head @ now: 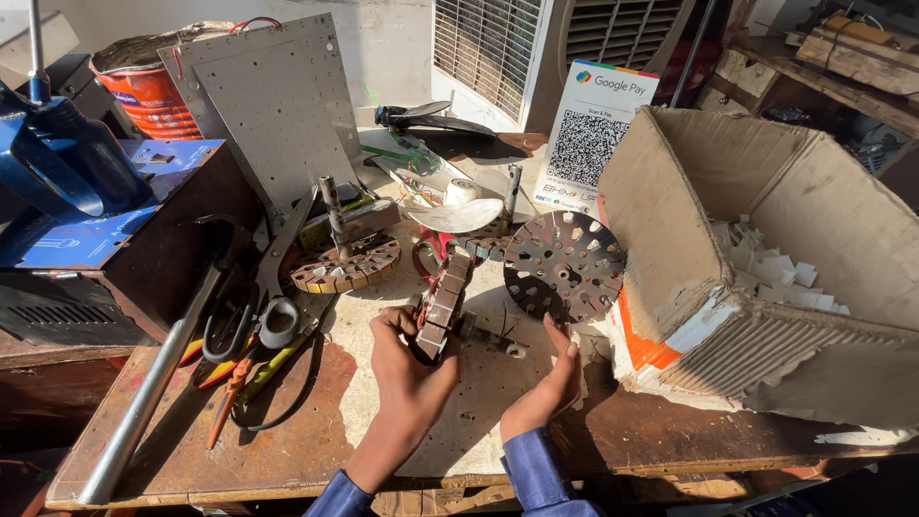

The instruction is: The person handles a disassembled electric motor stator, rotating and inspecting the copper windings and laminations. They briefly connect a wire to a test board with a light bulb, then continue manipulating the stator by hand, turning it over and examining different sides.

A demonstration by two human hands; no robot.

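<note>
You had the stator core (442,304), a ring of stacked metal segments, stood on edge near the front middle of the desk (287,440), and your left hand (407,369) was clenched round its lower rim, thumb up one side, fingers wrapped behind. Your right hand (555,378) was released, fingers loosely spread, fingertips just touching the bottom edge of the round perforated metal plate (565,265) that stood tilted just right of the core. Both blue sleeves poked in from the bottom edge. Left of the core lay a second wound stator (347,265) with a shaft sticking up, and beyond that scissors (258,306), orange-handled pliers (235,383) and a long steel tube (144,393) running towards the desk's front-left corner. Behind leaned a grey perforated sheet (278,105) beside an orange bucket (148,91). To your right sat an open cardboard box (689,239) holding white paper scraps.
</note>
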